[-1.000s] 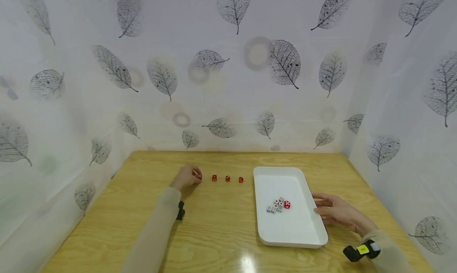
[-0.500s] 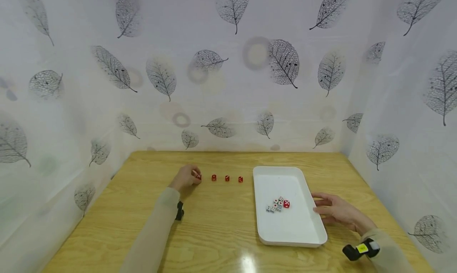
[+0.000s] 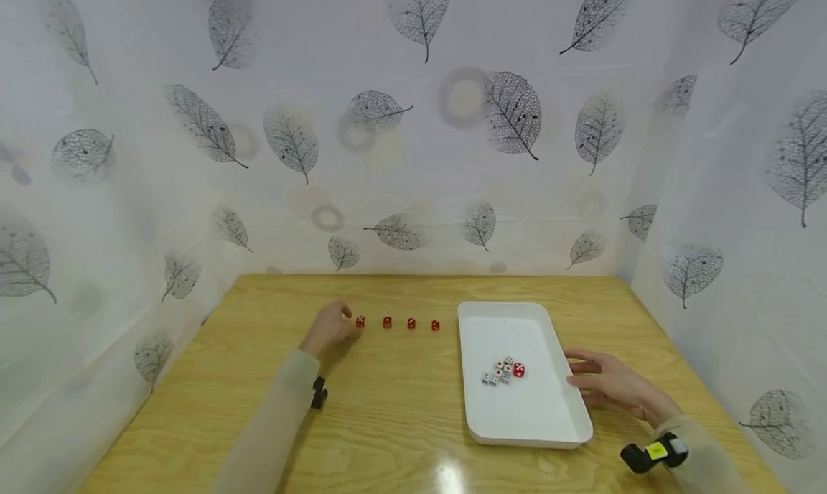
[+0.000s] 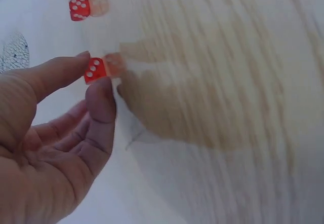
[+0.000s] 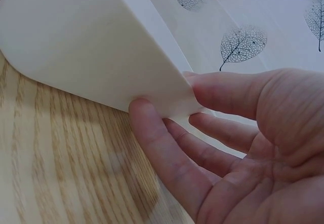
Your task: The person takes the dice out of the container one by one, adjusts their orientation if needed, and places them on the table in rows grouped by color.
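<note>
Here, the left hand (image 3: 331,330) is at the end die (image 3: 360,322)

The left hand keeps its thumb and forefinger parted, with the end die at their tips; whether they touch it, I cannot tell. This red die rests on the table (image 3: 388,401), at the left end of a row with three other dice (image 3: 411,323), also red, each apart from its neighbour. The right hand (image 3: 610,383) grips the tray (image 3: 517,422) by its right wall, thumb at the rim. Inside lie clustered white dice (image 3: 494,380) and, beside them, one bigger red die (image 3: 519,370).

Behind and beside a yellowish wood-grain table (image 3: 388,429), pale sheeting (image 3: 439,182) with dark leaf prints (image 3: 517,113)
</note>
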### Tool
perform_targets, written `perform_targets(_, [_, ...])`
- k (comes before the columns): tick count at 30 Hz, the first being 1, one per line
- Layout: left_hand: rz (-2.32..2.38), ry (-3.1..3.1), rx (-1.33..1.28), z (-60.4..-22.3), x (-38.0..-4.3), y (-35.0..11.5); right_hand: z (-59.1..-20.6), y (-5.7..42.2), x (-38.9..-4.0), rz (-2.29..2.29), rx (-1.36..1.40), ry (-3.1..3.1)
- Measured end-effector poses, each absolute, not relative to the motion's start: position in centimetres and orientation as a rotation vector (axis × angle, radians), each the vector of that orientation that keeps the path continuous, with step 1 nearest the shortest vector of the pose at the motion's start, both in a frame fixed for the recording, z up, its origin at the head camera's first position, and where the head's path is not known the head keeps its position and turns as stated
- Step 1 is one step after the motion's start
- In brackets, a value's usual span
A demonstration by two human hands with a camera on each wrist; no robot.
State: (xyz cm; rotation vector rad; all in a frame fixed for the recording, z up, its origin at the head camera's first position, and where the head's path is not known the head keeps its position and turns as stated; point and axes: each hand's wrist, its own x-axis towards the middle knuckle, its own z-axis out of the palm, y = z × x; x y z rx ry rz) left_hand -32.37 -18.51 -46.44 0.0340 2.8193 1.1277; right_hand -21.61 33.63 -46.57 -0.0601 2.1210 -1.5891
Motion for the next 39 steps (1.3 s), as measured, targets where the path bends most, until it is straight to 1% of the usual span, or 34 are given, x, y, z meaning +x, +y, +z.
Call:
perform_targets(4, [1.065,2.827,0.059,-46.0,-31.9,-17.6,-46.4,33.6,-21.5,-1.579,-0.051,2.133])
perform_targets(14, [0.972,2.826,0.264,-45.7,-30.9,-13.7,-46.3,33.5,-21.4,-1.569,-0.050,2.141])
perform_targets(21, [1.038,2.776,0.418,-45.5,-30.5,-10.9,-46.4,33.5,-21.5,-1.570,-0.033,2.145])
perform_targets(25, [1.080,2.755,0.452,-45.7,-30.5,-9.4,-46.5,33.5,-21.6,-1.581,-0.066,2.123])
perform_targets(32, [1.054,2.864,0.575,-45.6,-30.6,-6.8,-46.5,33.4,-21.6,-1.589,-0.055,2.118])
perform_targets(39, [1.201,2.855,0.699,-45.4,-30.3,-4.1,-46.3,33.4,-21.5,-1.582,-0.058,2.133])
